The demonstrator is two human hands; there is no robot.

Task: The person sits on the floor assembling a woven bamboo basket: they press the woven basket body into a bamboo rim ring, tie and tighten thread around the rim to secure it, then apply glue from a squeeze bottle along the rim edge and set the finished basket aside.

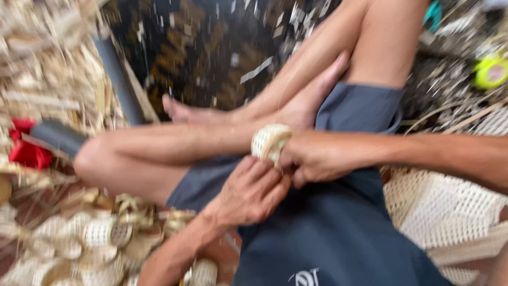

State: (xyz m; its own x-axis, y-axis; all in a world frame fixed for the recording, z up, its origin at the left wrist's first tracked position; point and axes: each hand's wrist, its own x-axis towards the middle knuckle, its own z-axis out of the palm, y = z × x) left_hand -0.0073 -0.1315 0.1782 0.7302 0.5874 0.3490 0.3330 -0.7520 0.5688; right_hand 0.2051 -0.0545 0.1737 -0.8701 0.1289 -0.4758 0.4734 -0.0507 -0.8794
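Person seated cross-legged on floor [222, 47], blurred frame. Small woven cane ring [270, 141] held over lap, just above dark shorts [328, 233]. Right hand [312, 159] closed on ring's right side, grip tight around its edge. Left hand [251, 193] directly below ring, fingers curled, fingertips touching its lower rim; blur hides whether they clamp it. Pile of similar small woven pieces [90, 243] on floor at lower left. Larger woven basket [444, 212] at right. Cane strips [47, 63] heaped upper left, beside red cloth [26, 151].
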